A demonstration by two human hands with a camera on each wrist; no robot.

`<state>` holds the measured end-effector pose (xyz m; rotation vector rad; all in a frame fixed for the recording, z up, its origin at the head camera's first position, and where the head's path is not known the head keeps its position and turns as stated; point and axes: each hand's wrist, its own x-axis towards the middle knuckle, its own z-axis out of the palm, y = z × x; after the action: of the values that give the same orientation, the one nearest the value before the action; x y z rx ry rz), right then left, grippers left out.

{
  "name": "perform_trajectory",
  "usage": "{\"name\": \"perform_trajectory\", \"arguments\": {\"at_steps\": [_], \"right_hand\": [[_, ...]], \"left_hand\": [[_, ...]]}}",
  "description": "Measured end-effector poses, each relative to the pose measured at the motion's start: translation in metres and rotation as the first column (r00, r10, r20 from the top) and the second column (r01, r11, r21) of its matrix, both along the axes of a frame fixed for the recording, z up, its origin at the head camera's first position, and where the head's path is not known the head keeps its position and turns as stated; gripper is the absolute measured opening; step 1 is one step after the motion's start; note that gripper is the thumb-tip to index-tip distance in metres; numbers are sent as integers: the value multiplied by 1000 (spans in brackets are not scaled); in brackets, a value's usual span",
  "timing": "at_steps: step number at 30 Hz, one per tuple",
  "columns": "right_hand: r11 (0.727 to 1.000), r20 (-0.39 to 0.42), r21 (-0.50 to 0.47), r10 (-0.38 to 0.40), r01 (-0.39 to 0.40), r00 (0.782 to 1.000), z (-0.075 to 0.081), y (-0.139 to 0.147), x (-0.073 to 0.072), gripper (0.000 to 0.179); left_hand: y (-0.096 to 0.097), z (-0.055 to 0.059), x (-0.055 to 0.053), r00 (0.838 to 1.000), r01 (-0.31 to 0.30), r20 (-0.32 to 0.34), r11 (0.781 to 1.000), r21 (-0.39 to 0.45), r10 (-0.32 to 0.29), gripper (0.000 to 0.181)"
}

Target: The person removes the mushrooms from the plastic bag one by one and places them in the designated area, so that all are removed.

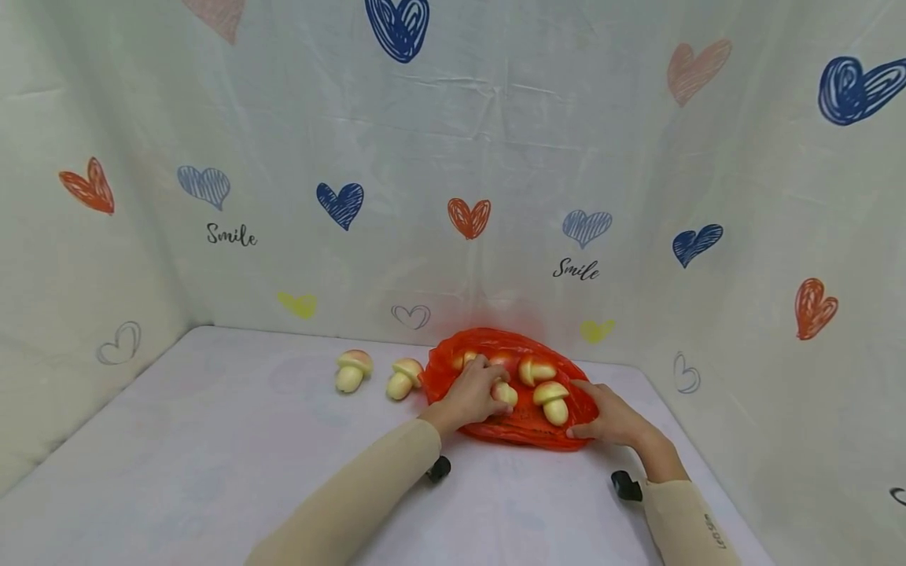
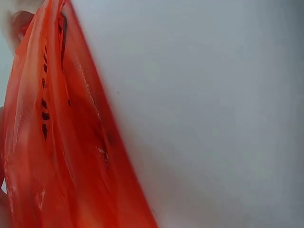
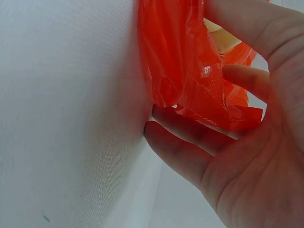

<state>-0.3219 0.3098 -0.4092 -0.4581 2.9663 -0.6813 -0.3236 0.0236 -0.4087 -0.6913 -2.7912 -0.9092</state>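
A red plastic bag (image 1: 524, 432) lies spread open near the back of the table, with several toy mushrooms in it. My left hand (image 1: 469, 395) reaches over the bag's left side, its fingers and thumb round a pale mushroom (image 1: 505, 394). To the right of that lie another mushroom (image 1: 551, 402) and one behind it (image 1: 535, 370). At the bag's right edge, my right hand (image 1: 614, 417) holds the plastic between thumb and fingers; the right wrist view shows its fingers (image 3: 183, 152) under the crumpled rim. In the left wrist view the bag (image 2: 71, 142) hides most of the left hand.
Two more mushrooms, one (image 1: 351, 370) farther left and one (image 1: 404, 378) close to the bag, lie on the white table (image 1: 212, 440). A white curtain (image 1: 510, 157) printed with hearts hangs behind the table. Black wrist devices (image 1: 626, 486) sit below the hands.
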Motion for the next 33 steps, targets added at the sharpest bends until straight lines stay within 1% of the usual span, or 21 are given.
{"name": "perform_trajectory", "arguments": {"at_steps": [3, 6, 11, 14, 18, 22, 25, 28, 33], "right_hand": [[1000, 10, 3, -11, 11, 1000, 1, 1, 0, 93], [1000, 18, 4, -18, 18, 1000, 1, 0, 1, 93], [1000, 13, 0, -9, 9, 1000, 3, -1, 2, 93], [1000, 10, -1, 5, -5, 1000, 4, -2, 3, 93], [1000, 18, -14, 6, -6, 1000, 4, -2, 3, 92], [1000, 19, -17, 0, 0, 1000, 3, -2, 3, 92], [1000, 16, -12, -2, 2, 1000, 3, -1, 3, 91], [1000, 16, -11, -7, 8, 1000, 3, -1, 3, 92], [1000, 14, -8, -7, 7, 1000, 2, 0, 2, 92]], "left_hand": [[3, 2, 0, 1000, 2, 25, 1000, 10, -2, 44], [4, 3, 0, 999, 14, 29, 1000, 15, -15, 45], [1, 4, -1, 999, 44, -1, 999, 3, -44, 47], [-2, 3, -2, 997, 74, -36, 997, -12, -74, 47], [-5, 3, -3, 991, 109, -77, 993, -38, -112, 43], [-9, 4, -4, 990, 122, -66, 992, -42, -125, 38], [-10, 4, -5, 990, 127, -54, 992, -29, -128, 42], [-11, 5, -6, 991, 125, -41, 992, -11, -125, 46], [-10, 6, -6, 995, 103, 1, 995, 8, -103, 44]]}}
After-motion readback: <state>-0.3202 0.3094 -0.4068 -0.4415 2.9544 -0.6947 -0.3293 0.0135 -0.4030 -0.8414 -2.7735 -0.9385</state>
